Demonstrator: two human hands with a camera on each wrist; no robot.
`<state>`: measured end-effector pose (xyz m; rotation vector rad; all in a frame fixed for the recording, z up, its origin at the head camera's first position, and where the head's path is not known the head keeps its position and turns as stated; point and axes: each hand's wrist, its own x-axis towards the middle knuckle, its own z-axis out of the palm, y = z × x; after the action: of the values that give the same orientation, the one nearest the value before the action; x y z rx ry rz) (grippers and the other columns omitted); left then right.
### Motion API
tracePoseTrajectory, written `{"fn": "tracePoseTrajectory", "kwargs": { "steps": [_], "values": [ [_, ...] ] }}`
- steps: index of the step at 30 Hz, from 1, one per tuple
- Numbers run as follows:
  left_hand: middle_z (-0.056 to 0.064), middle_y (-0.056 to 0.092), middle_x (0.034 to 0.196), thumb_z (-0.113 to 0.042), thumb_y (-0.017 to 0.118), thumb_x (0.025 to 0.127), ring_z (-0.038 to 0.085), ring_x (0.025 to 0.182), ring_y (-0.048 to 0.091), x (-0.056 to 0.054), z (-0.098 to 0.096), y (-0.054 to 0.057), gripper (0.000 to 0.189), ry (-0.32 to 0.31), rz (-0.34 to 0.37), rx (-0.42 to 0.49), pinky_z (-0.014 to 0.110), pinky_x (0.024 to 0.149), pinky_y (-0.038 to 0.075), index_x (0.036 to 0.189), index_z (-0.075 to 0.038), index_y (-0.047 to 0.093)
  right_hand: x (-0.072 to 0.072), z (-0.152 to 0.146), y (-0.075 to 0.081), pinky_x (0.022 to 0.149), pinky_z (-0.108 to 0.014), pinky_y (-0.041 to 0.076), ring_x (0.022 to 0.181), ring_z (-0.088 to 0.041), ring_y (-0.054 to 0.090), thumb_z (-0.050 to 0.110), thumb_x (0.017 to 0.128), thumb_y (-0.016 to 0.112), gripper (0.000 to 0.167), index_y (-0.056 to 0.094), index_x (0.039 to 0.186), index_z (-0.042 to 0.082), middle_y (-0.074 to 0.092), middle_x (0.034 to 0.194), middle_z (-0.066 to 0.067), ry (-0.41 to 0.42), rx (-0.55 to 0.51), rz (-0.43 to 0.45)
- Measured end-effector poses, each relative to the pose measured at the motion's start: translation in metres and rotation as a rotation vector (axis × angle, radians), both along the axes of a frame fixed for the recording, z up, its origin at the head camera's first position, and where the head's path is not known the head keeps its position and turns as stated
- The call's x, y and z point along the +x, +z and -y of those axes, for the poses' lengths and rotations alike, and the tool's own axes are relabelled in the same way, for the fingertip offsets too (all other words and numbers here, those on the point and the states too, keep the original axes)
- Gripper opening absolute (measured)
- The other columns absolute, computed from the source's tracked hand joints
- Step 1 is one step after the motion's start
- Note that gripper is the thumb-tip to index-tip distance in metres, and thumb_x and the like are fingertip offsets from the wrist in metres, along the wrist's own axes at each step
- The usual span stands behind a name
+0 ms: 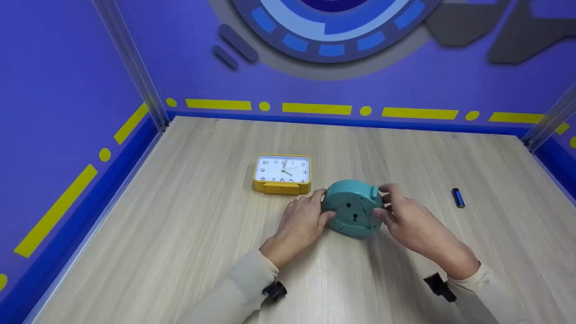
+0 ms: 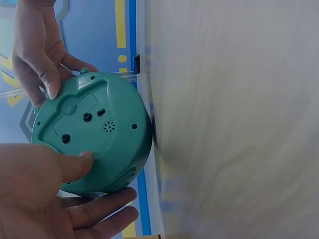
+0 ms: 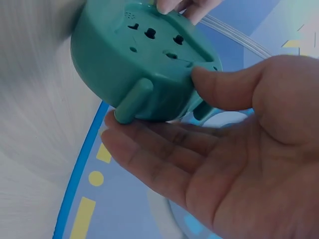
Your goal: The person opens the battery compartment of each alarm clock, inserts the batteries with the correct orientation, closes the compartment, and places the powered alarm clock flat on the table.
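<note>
A round teal alarm clock stands on its edge on the table, its back turned toward me. My left hand grips its left side, with the thumb on the back cover and the fingers around the rim. On the opposite side, my right hand pinches the clock by its footed edge; the thumb lies against the back and the fingers are under a stubby foot. Black knobs, a sound grille and the outline of a battery cover show on the back. The clock's dial is hidden.
A yellow rectangular alarm clock lies face up behind my left hand. To the right of my right hand lies a blue and black battery. Blue panels with yellow markings border the wooden table at the back and sides.
</note>
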<state>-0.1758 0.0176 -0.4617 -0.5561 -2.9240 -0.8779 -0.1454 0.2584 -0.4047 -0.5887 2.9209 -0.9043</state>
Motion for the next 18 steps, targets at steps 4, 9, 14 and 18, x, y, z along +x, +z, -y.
{"fn": "tracePoseTrajectory", "kwargs": {
  "steps": [4,9,14,18],
  "values": [
    [0.015,0.069,0.136,-0.03,0.07,0.105,0.031,0.116,0.065,0.0,-0.001,-0.001,0.056,0.0,-0.004,0.013,0.045,0.102,0.05,0.15,-0.001,0.053,0.002,0.004,-0.004,0.084,-0.055,0.059,0.102,-0.039,0.072,0.003,0.107,0.059,0.029,0.046,0.129,-0.009,0.067,0.119,-0.032,-0.032,0.025,-0.126],
    [0.016,0.067,0.14,-0.03,0.069,0.105,0.031,0.119,0.065,0.001,-0.001,0.0,0.058,0.009,0.003,0.02,0.047,0.104,0.048,0.151,0.001,0.053,0.003,0.007,-0.009,0.074,-0.05,0.061,0.087,-0.029,0.069,-0.001,0.104,0.063,0.019,0.056,0.12,-0.008,0.067,0.104,-0.021,-0.059,0.076,-0.276],
    [0.016,0.071,0.134,-0.034,0.071,0.104,0.033,0.121,0.066,0.001,0.0,0.001,0.055,0.034,0.0,0.008,0.06,0.114,0.037,0.145,0.001,0.061,0.002,0.009,-0.011,0.068,-0.046,0.06,0.082,-0.027,0.066,-0.002,0.103,0.064,0.019,0.056,0.12,-0.007,0.062,0.099,-0.018,-0.07,0.098,-0.299],
    [0.014,0.074,0.126,-0.038,0.069,0.104,0.033,0.118,0.067,0.001,0.0,0.0,0.051,0.047,0.014,-0.001,0.066,0.117,0.031,0.138,0.0,0.066,0.001,0.009,-0.015,0.066,-0.042,0.06,0.081,-0.027,0.069,-0.004,0.103,0.064,0.023,0.052,0.122,-0.008,0.066,0.101,-0.02,-0.051,0.092,-0.295]
  ]
}}
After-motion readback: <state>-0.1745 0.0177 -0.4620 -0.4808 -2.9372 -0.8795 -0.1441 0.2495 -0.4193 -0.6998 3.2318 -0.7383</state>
